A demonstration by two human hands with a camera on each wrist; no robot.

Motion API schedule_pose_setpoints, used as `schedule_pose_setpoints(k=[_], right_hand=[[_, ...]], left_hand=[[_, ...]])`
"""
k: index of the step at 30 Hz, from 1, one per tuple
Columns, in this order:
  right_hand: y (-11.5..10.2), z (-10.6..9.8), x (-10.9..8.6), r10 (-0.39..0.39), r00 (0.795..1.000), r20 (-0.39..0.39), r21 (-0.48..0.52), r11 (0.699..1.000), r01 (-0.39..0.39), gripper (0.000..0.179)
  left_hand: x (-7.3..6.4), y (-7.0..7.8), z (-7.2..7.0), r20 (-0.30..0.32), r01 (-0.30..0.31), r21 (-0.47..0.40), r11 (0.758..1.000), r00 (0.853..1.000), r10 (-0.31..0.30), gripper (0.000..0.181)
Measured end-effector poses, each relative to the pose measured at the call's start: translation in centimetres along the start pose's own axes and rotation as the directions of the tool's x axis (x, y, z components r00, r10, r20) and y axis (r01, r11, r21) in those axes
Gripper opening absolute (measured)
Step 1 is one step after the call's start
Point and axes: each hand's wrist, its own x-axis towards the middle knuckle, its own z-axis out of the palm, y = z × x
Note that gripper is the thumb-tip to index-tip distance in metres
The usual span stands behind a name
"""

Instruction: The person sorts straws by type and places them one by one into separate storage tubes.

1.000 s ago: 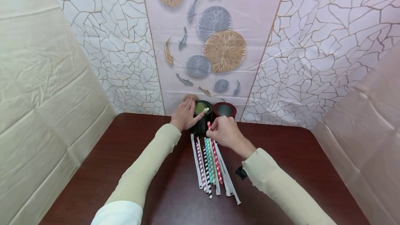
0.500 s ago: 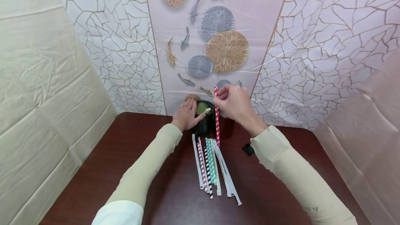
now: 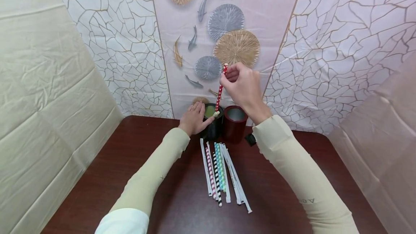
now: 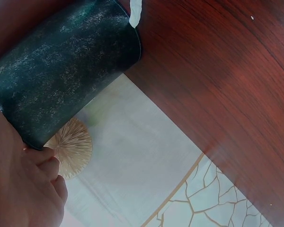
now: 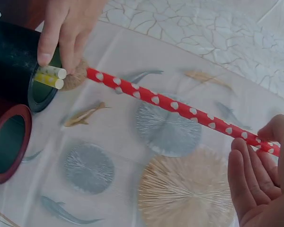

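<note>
Between thumb and fingers, my right hand pinches a red paper straw with white hearts near its upper end. Its lower end is over the mouth of the dark green cup, above the left hand in the right wrist view. My left hand holds that cup at its rim, the thumb on the near side and fingers on the far side. Two straws stick out of the cup by the thumb, a yellow dotted straw and a pale patterned straw. Their lower parts are hidden inside.
A dark red cup stands just right of the green one. In front of both lies a bunch of straws, striped purple, striped black, blue-green, and several white wrapped straws. A patterned backdrop hangs behind the table.
My right hand has lifted the red straw off the bunch, raised it upright and brought its lower end left over the green cup. The left hand has stayed at the cup.
</note>
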Motion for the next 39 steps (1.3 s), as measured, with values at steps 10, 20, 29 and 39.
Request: schedule_pose_setpoints(k=[10, 20, 29, 39], right_hand=[[2.8, 3.9, -0.5, -0.006, 0.999, -0.053, 0.024, 1.000, 0.007, 0.017], [5.0, 7.8, -1.6, 0.007, 1.000, -0.002, 0.050, 0.999, -0.007, 0.016], [4.8, 6.5, -1.5, 0.015, 0.996, 0.087, -0.008, 1.000, -0.014, 0.027], [3.8, 2.6, -0.9, 0.020, 0.981, 0.193, -0.146, 0.989, 0.009, 0.028]], left_hand=[[0.1, 0.1, 0.0, 0.003, 0.011, 0.011, 1.000, 1.000, -0.011, 0.089], [0.1, 0.0, 0.3, -0.021, 0.006, 0.008, 1.000, 1.000, -0.006, 0.089], [0.2, 0.0, -0.1, -0.013, 0.006, 0.014, 1.000, 1.000, -0.005, 0.090], [0.2, 0.1, -0.1, -0.010, 0.005, -0.009, 1.000, 1.000, -0.006, 0.090]])
